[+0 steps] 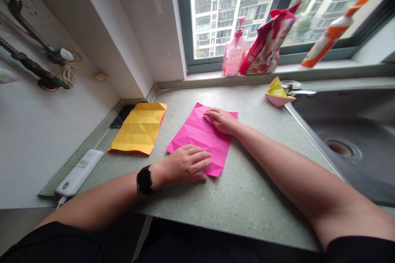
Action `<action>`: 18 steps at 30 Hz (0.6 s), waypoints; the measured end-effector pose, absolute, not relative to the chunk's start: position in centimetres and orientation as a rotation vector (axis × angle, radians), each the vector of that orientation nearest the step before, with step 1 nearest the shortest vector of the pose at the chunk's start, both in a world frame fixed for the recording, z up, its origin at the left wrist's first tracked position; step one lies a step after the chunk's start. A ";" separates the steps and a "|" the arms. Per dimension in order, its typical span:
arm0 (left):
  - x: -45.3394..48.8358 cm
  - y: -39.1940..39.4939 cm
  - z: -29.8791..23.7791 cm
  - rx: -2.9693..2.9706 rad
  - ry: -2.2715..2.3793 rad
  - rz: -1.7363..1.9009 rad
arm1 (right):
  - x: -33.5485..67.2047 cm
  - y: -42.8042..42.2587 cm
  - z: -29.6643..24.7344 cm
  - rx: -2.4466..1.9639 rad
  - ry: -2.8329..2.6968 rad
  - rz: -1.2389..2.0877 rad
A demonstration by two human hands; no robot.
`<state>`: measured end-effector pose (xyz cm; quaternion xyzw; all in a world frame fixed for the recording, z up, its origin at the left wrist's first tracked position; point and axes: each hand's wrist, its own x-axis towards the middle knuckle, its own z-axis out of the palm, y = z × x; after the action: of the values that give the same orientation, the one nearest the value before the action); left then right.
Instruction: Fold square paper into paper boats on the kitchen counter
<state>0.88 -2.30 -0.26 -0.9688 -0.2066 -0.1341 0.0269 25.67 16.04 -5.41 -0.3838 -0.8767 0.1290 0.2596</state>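
A creased pink paper sheet (197, 133) lies flat on the speckled green countertop (247, 189). My left hand (185, 164), with a black watch on the wrist, rests flat on the sheet's near edge, fingers stretched out to the right. My right hand (222, 120) lies on the sheet's far right corner, fingers flat and pointing left. Neither hand grips anything. To the left of the pink sheet lies a creased yellow-orange paper sheet (140, 128).
A folded yellow and pink paper shape (277, 92) sits by the steel sink (348, 131) at right. On the windowsill stand a pink pump bottle (234, 51), a red bag (268, 43) and an orange-white bottle (331, 35). A white power bank (80, 172) and dark phone (121, 116) lie at left.
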 end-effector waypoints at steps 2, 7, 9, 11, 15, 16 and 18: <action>2.1 -2.1 -0.4 -2.972 -0.580 -0.435 | 25.6 15.7 -5.0 -1.078 -2.352 0.319; 3.1 -2.0 -0.5 -2.964 -0.643 -0.441 | 25.7 15.3 -4.3 -1.228 -2.302 0.243; 3.2 -2.3 -0.6 -2.959 -0.698 -0.465 | 25.7 15.4 -4.2 -1.249 -2.298 0.251; 3.4 -2.6 -0.8 -2.952 -0.728 -0.475 | 25.6 15.4 -4.2 -1.244 -2.303 0.269; 3.9 -3.0 -0.7 -2.911 -0.735 -0.486 | 25.6 15.5 -4.2 -1.201 -2.272 0.334; 4.0 -3.0 -0.6 -2.903 -0.744 -0.499 | 25.7 15.5 -4.1 -1.187 -2.252 0.351; 3.9 -2.8 -0.3 -2.886 -0.802 -0.533 | 25.9 15.4 -3.6 -1.147 -2.190 0.381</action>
<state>3.91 -2.75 -0.28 -0.9474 -0.2633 -0.1748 0.0495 25.85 15.42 -3.62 -0.4351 -0.8311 0.1445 0.3147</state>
